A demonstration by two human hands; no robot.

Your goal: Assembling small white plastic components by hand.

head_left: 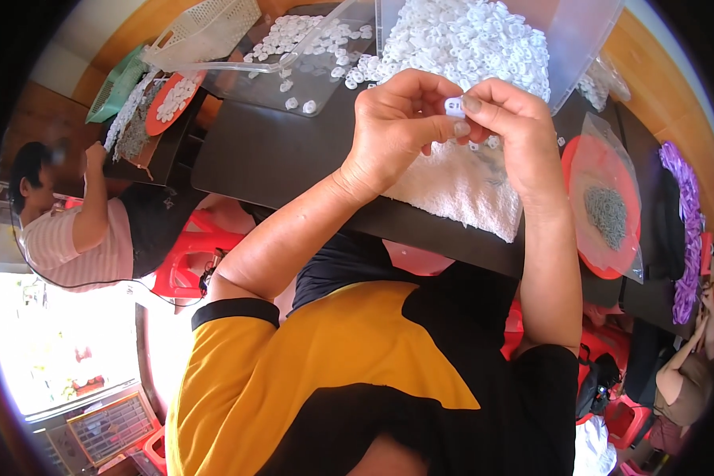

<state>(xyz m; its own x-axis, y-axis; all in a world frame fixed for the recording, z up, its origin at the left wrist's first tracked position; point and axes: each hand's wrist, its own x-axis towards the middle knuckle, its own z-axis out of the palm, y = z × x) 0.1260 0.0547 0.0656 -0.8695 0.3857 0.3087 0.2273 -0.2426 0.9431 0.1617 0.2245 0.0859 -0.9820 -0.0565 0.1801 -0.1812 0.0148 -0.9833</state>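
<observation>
Between the fingertips of both hands, above the table, is a small white plastic piece (453, 107) with a dark mark on its face. My left hand (408, 119) pinches it from the left, thumb stretched along its lower side. From the right, my right hand (508, 119) closes on it, with the thumb on its edge. Under the hands lies a white towel (460, 190). Right behind them stands a clear plastic bin (579, 47) heaped with many similar white pieces (468, 47). The curled fingers partly hide what lies behind the piece.
Loose white pieces lie on a clear tray lid (293, 95) at the back left. On the right, a red plate (603, 159) carries a bag of small grey parts (605, 214). Purple strips (682, 230) hang farther right. Another person (79, 222) sits at left near a red stool (186, 258).
</observation>
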